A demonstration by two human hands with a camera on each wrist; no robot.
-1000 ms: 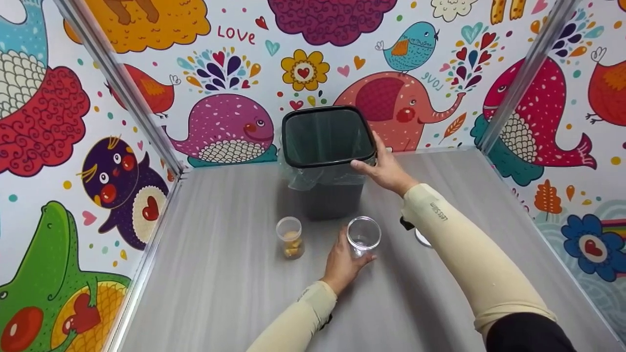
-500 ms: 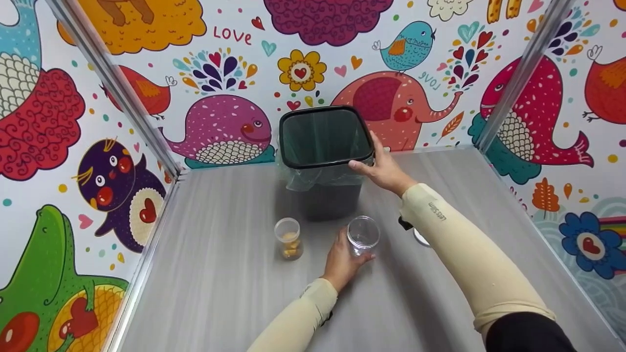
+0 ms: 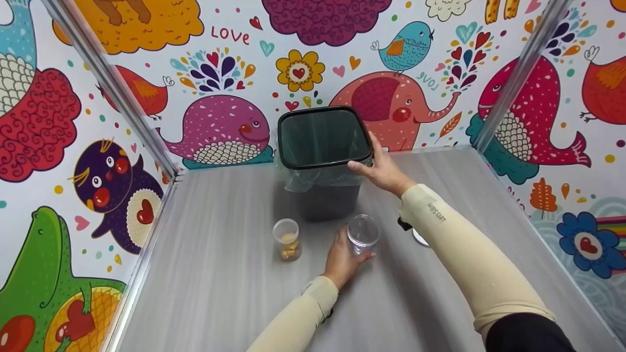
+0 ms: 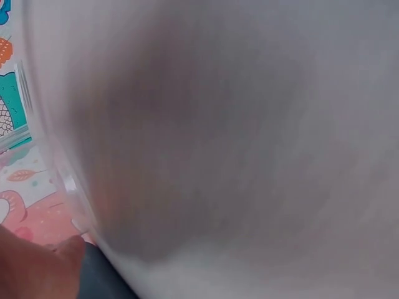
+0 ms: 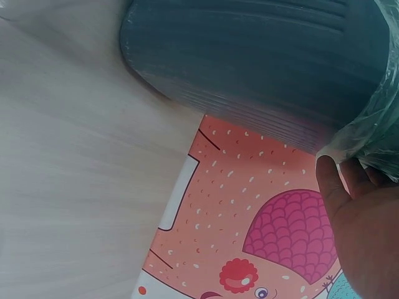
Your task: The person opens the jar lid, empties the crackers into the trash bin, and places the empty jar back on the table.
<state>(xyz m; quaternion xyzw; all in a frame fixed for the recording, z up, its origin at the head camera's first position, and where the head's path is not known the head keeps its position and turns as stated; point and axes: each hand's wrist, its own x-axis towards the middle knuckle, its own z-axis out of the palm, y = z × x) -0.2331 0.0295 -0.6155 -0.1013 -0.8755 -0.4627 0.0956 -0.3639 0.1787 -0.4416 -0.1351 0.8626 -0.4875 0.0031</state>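
In the head view, my left hand holds a clear, open-topped jar from its left and near side, just in front of the bin. The jar stands upright and looks to have nothing in it. My right hand grips the right side of a dark trash bin at its rim, thumb toward the front. A thin clear liner bag hangs over the bin's edge. The right wrist view shows the fingers against the liner and bin wall. A pale blurred surface fills most of the left wrist view.
Left of the jar stands a small clear container with yellow pieces inside. Partly hidden under the right forearm lies a white round object. Cartoon-printed walls with metal corner posts enclose the grey table.
The head view has shifted slightly, so the scene sits a little further left. Both hands keep their holds on the jar and the bin.
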